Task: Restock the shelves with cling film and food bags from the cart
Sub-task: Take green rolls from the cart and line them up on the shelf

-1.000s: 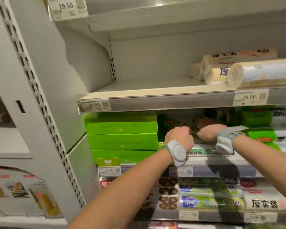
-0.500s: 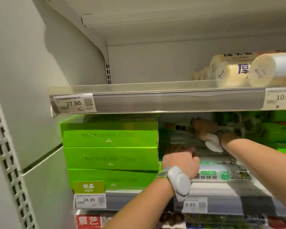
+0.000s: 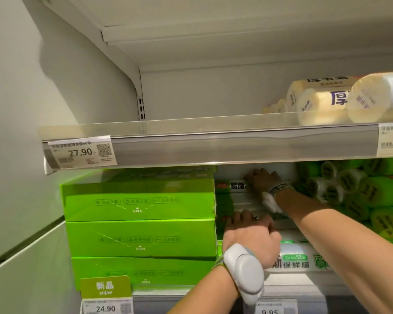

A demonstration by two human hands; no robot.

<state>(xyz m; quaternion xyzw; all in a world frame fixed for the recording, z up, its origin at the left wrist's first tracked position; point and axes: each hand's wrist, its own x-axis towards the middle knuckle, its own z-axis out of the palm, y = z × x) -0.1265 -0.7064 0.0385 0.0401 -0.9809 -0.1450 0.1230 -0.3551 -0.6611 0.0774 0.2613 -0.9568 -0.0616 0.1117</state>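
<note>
Left hand [image 3: 247,233] on the cling film stack [image 3: 301,261], its finger hold impossible to tell, right hand [image 3: 262,180] farther in, fingers spread flat on top box [image 3: 233,185], green boxes [image 3: 138,236] left

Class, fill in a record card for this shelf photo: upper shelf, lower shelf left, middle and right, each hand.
upper shelf: cream rolls, at the right
lower left: three stacked green boxes
lower middle: stacked cling film packs
lower right: piled green rolls
left hand: touches the cling film packs, low in the stack
right hand: rests on the top pack
</note>
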